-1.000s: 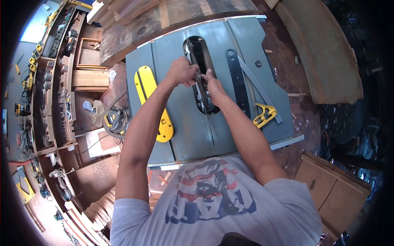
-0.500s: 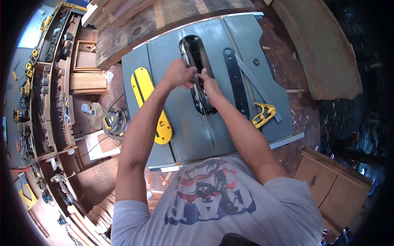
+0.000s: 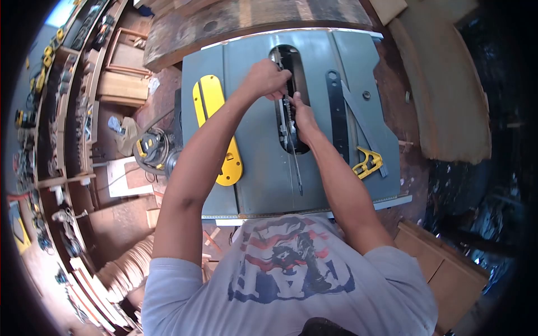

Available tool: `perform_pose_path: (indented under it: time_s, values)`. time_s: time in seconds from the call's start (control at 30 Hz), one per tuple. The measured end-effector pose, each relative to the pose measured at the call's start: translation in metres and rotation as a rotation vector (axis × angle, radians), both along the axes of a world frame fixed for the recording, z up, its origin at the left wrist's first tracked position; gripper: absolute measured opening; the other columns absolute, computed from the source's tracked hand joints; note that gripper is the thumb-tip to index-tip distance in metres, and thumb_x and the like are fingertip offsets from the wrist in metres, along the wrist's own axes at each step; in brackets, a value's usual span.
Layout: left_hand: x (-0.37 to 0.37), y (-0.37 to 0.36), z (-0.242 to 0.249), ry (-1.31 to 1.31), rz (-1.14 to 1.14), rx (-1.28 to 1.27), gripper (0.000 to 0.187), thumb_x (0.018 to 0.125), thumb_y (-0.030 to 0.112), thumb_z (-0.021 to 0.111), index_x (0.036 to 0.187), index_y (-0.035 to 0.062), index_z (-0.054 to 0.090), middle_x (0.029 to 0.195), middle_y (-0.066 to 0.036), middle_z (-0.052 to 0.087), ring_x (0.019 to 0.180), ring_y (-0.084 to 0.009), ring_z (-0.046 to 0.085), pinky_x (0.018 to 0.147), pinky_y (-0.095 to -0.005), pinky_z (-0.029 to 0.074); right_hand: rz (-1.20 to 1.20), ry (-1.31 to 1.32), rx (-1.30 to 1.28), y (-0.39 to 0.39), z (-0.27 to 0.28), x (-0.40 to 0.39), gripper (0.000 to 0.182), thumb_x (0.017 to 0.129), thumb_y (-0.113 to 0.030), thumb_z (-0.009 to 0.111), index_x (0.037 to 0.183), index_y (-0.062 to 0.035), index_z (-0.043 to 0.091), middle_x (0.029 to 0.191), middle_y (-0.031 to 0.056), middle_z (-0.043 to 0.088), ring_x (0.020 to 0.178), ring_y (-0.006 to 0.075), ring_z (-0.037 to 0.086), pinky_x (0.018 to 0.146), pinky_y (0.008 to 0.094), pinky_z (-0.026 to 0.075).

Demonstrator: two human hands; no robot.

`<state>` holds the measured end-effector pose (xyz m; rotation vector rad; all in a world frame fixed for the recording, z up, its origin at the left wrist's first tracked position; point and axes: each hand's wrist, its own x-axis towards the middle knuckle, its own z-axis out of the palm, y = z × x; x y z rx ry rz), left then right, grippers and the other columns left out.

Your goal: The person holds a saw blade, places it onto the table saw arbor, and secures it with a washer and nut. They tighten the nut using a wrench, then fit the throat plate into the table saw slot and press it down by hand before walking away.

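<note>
Person at the gray desk (image 3: 258,162), both hands working at the long oval slot (image 3: 298,73) in its top. Metal part (image 3: 284,124), narrow and shiny along one edge, sits inside the slot, running lengthwise along its left side; its middle is covered by the hands.

Left hand (image 3: 271,80) is over the left edge of the slot, nearer its far end. Fingers curled in tight, thumb side toward the opening. Can't tell from here what they have hold of, if anything.

Right hand (image 3: 302,116) is at the right side of the slot, a bit closer to the person. Thumb up, other fingers mostly hidden down in the opening, so no read on spread or grip.

Left of slot: yellow plate (image 3: 230,167), slit down its length, partly under the left forearm. Right of slot: black bar (image 3: 338,115) with holes, roughly parallel to it. Further right, metal rule (image 3: 360,120) lies at a slant, yellow square head (image 3: 369,162) at its near end. Beyond the rule from the slot, small round dark piece (image 3: 366,95). Past the slot's far end, off the desk: thick wooden slab (image 3: 241,23).
</note>
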<state>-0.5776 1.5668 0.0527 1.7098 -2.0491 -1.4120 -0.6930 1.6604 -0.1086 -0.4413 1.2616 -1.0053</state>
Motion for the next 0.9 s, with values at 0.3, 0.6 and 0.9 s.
perform_pose_path:
  time_s: [0.3, 0.6, 0.9]
  values:
    - [0.006, 0.005, -0.014, -0.026, -0.090, -0.046, 0.035, 0.087, 0.025, 0.061, 0.073, -0.0053, 0.072, 0.065, -0.014, 0.071, 0.058, -0.0217, 0.072, 0.061, -0.0324, 0.062, 0.022, -0.122, 0.011, 0.006, 0.005, -0.005, 0.077, 0.102, -0.061, 0.040, 0.149, -0.0008, 0.043, 0.137, 0.0139, 0.056, 0.123, 0.0239, 0.051, 0.103, 0.0396, 0.040]
    - [-0.003, -0.027, -0.030, -0.053, -0.092, -0.292, 0.034, 0.083, 0.024, 0.062, 0.070, -0.0070, 0.069, 0.061, -0.015, 0.069, 0.053, -0.0257, 0.070, 0.067, -0.0354, 0.061, -0.020, -0.080, 0.035, 0.007, 0.028, 0.000, 0.066, 0.104, -0.056, 0.041, 0.139, -0.0011, 0.053, 0.112, 0.0061, 0.065, 0.095, 0.0150, 0.060, 0.084, 0.0326, 0.050]
    - [0.003, -0.011, -0.012, -0.166, -0.154, -0.034, 0.033, 0.087, 0.028, 0.061, 0.079, -0.0022, 0.073, 0.074, -0.017, 0.072, 0.072, -0.0235, 0.074, 0.064, -0.0361, 0.061, -0.070, -0.215, 0.006, 0.008, 0.025, 0.000, 0.066, 0.106, -0.054, 0.035, 0.137, 0.0004, 0.056, 0.111, 0.0078, 0.065, 0.095, 0.0164, 0.060, 0.084, 0.0329, 0.050]
